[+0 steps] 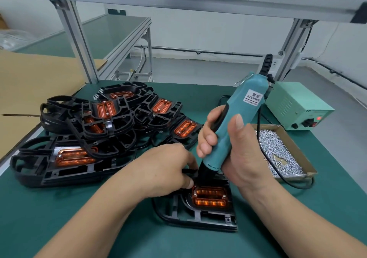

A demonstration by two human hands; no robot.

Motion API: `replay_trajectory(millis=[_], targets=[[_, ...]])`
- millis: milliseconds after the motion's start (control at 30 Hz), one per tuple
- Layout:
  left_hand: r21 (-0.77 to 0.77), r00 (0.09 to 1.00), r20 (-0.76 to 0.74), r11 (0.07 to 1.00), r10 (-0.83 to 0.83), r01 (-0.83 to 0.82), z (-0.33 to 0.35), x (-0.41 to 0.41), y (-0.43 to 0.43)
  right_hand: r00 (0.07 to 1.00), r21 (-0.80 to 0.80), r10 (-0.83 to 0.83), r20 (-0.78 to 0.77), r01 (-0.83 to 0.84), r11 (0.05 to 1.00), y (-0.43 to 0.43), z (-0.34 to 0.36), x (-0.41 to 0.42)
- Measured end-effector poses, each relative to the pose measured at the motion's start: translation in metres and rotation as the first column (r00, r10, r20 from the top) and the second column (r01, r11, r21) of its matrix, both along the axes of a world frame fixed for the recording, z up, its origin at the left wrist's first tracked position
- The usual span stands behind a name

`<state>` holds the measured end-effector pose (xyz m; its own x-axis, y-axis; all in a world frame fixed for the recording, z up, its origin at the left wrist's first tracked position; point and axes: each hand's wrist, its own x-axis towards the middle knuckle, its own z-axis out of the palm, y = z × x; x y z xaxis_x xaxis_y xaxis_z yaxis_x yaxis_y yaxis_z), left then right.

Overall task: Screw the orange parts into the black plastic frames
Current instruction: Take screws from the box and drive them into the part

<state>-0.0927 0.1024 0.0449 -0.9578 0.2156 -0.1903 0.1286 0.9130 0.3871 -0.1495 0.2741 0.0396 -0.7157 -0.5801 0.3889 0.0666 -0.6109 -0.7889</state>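
Note:
A black plastic frame (pixel 195 216) lies on the green mat in front of me, with an orange part (pixel 210 196) seated in it. My right hand (pixel 234 152) grips a teal electric screwdriver (pixel 236 118), held nearly upright, its black nose down at the frame's far edge just above the orange part. My left hand (pixel 168 170) rests on the frame's left side, its fingertips curled at the frame beside the screwdriver's nose. The bit's tip is hidden behind the fingers.
A pile of black frames with orange parts (pixel 103 122) covers the mat's left and middle. A cardboard tray of silver screws (pixel 282 150) sits at the right, behind it a pale green power box (pixel 297 106). Aluminium posts (pixel 79 45) stand behind.

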Motion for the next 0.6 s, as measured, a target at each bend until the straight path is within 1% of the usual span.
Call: replay_trajectory(millis=[100, 167, 267, 400, 500, 600], targets=[[-0.008, 1.0, -0.027, 1.0, -0.007, 0.007, -0.001, 0.0, 0.002, 0.995, 0.022, -0.044, -0.085, 0.046, 0.999, 0.003, 0.007, -0.003], [-0.027, 0.999, -0.051, 1.0, 0.002, -0.003, -0.002, 0.0, 0.002, 0.991, 0.024, -0.104, -0.087, 0.107, 0.994, 0.007, 0.012, -0.007], [-0.051, 0.993, -0.104, 0.997, 0.058, -0.063, -0.004, 0.0, 0.004, 0.971, 0.009, -0.241, 0.003, 0.241, 0.971, 0.021, 0.015, -0.018], [-0.101, 0.957, -0.223, 0.972, 0.185, -0.211, -0.006, -0.003, 0.007, 0.9, -0.03, -0.419, 0.119, 0.425, 0.905, 0.05, 0.017, -0.042], [-0.081, 0.928, -0.276, 0.957, 0.249, -0.28, -0.009, -0.007, 0.012, 0.842, -0.04, -0.501, 0.201, 0.518, 0.854, 0.069, 0.017, -0.058], [-0.028, 0.896, -0.329, 0.946, 0.297, -0.323, -0.013, -0.008, 0.019, 0.803, -0.037, -0.544, 0.244, 0.569, 0.822, 0.081, 0.014, -0.07]])
